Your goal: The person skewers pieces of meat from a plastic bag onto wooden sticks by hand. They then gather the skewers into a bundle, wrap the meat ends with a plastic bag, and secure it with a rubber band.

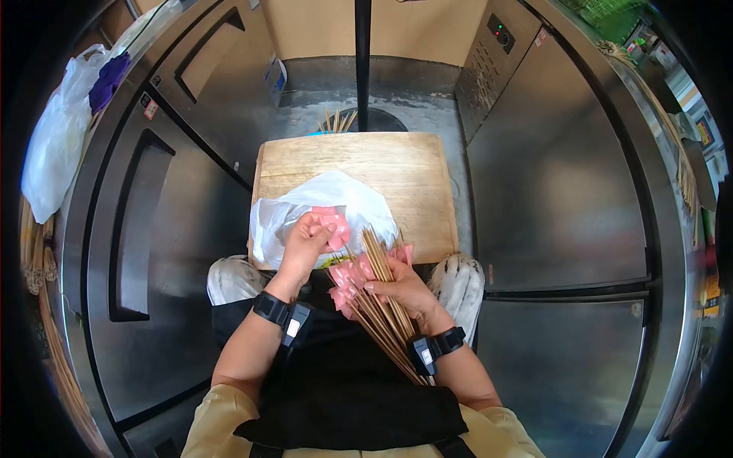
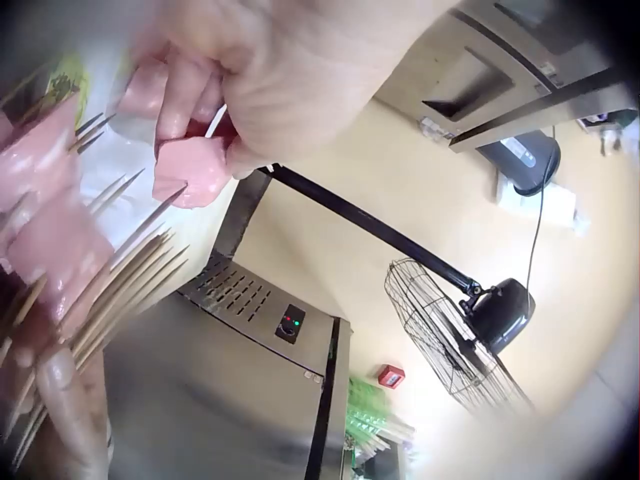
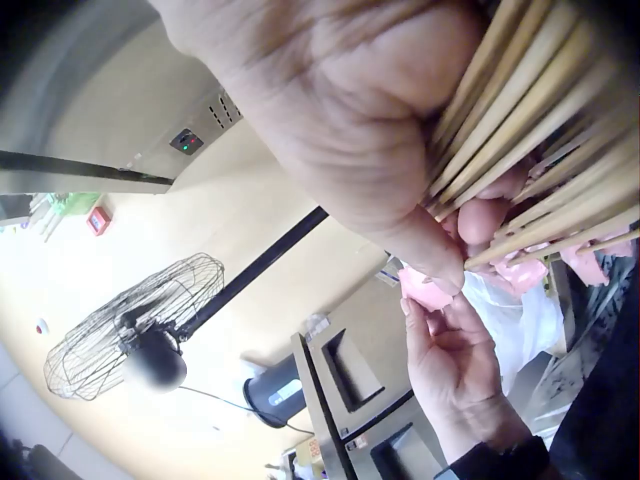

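Note:
My left hand [image 1: 307,240] pinches a pink meat slice [image 2: 192,172] between thumb and fingers, over the mouth of a white plastic bag [image 1: 366,200]. In the left wrist view, a pointed skewer tip overlaps the slice's lower edge. My right hand [image 1: 408,288] grips a thick bundle of bamboo skewers [image 1: 385,320], their points up and blunt ends toward the lap. Several pink slices [image 2: 50,250] are threaded near the points of some skewers; other skewers in the bundle are bare. More pink meat shows inside the bag, partly hidden behind the left hand.
The bag lies on a wooden board [image 1: 416,183] in front of the knees. Behind the board, more skewers [image 1: 336,122] stand near the black pole [image 1: 363,61] of a fan [image 3: 140,320]. Steel refrigerator cabinets [image 1: 561,168] flank both sides. A white bag [image 1: 61,137] hangs at the left.

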Demonstrator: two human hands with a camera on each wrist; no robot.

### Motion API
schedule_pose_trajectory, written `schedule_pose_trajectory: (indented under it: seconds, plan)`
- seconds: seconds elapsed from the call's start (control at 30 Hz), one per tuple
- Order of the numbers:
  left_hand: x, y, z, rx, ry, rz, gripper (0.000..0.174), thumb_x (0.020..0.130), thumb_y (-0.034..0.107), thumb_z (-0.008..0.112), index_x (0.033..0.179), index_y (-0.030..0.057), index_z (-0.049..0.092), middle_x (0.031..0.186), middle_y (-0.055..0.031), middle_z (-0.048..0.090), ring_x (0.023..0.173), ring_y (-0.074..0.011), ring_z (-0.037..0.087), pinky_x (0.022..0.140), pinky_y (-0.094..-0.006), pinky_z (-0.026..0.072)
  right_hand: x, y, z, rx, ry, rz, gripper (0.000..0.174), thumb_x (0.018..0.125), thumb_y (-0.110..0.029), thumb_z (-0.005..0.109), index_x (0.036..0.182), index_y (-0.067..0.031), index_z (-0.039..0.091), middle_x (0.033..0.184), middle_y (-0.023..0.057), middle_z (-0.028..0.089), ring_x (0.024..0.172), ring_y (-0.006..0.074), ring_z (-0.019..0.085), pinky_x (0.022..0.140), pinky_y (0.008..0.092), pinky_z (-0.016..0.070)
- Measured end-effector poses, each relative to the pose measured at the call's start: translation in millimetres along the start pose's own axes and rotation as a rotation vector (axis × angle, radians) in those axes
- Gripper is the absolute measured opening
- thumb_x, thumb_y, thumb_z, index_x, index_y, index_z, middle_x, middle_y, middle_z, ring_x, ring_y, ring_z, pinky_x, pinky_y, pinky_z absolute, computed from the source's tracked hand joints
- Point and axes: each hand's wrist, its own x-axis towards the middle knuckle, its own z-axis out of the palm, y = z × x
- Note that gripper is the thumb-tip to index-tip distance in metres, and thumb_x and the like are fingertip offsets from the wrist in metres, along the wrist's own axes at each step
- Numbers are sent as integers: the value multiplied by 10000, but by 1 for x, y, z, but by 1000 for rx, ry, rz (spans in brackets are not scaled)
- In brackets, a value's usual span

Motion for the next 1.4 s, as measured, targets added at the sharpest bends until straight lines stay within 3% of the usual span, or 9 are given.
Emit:
schedule_pose_trajectory:
  seconds: [0.2, 0.4, 0.6, 0.8, 0.9, 1.03, 1.13, 1.23, 1.4]
  plan:
    - [-19, -14, 11, 56, -38, 15, 219, 882, -1, 574, 1092, 40, 529, 786, -17, 637, 644, -45, 566, 540, -181, 430, 1, 1, 0, -13, 7, -2, 440, 789, -21, 694, 1193, -26, 519, 896, -6, 604, 698, 52, 562, 557, 174, 460]
    - [-15, -30, 17, 17, 149, 138, 242, 881, -2, 575, 1121, 26, 560, 766, 3, 604, 650, -32, 521, 559, -190, 455, -3, -5, 5, -25, 16, -17, 439, 790, -25, 691, 1193, -25, 518, 850, -16, 593, 648, 45, 551, 550, 170, 452]
    - [-21, -17, 14, -368, 149, -310, 221, 883, 52, 591, 1101, 14, 580, 923, -48, 645, 744, -101, 613, 640, -240, 525, -6, -8, 7, -4, 12, -42, 418, 792, -31, 694, 1174, -28, 523, 836, -20, 593, 633, 41, 549, 540, 175, 449]
    - [-38, -24, 9, -272, -120, -528, 171, 897, 121, 596, 1045, 37, 615, 975, -53, 649, 791, -123, 634, 714, -264, 549, -2, 2, 0, -110, 12, -68, 442, 780, -61, 712, 1177, -34, 518, 943, 10, 596, 789, 77, 570, 648, 207, 480]
    - [-31, -14, 4, 96, -93, -452, 163, 890, 142, 613, 1031, 60, 618, 962, -45, 647, 752, -107, 627, 678, -253, 544, -3, 7, 1, -155, 90, -112, 396, 785, -54, 704, 1146, -33, 544, 938, 7, 594, 775, 72, 562, 635, 200, 469]
    - [16, -26, -26, 1029, 131, 307, 238, 764, 70, 661, 994, 34, 614, 858, -90, 640, 733, -282, 620, 678, -334, 528, -5, 7, 1, 11, 111, -166, 210, 837, -27, 626, 1035, -23, 556, 854, 3, 583, 698, 67, 544, 626, 196, 453]
    - [26, -21, -24, 1336, 33, 692, 235, 693, 57, 678, 919, 39, 618, 890, -114, 611, 865, -341, 581, 754, -368, 503, -6, 5, 0, 126, 127, -169, 135, 863, -31, 580, 997, -28, 562, 866, 12, 592, 748, 74, 550, 689, 213, 457]
    - [35, -23, -27, 1424, -94, 789, 190, 683, 62, 667, 866, 41, 619, 956, -113, 585, 982, -303, 542, 797, -373, 487, -5, 5, -2, 85, 152, -162, 148, 856, -22, 587, 1002, -30, 564, 893, 20, 603, 787, 75, 557, 708, 217, 462]
    - [40, -20, -36, 1508, -240, 617, 231, 686, 47, 642, 916, 35, 619, 1005, -116, 561, 984, -301, 523, 818, -382, 472, -4, 2, -3, 137, 107, -109, 185, 841, -11, 603, 1021, -26, 563, 863, 16, 612, 703, 64, 570, 635, 199, 477]
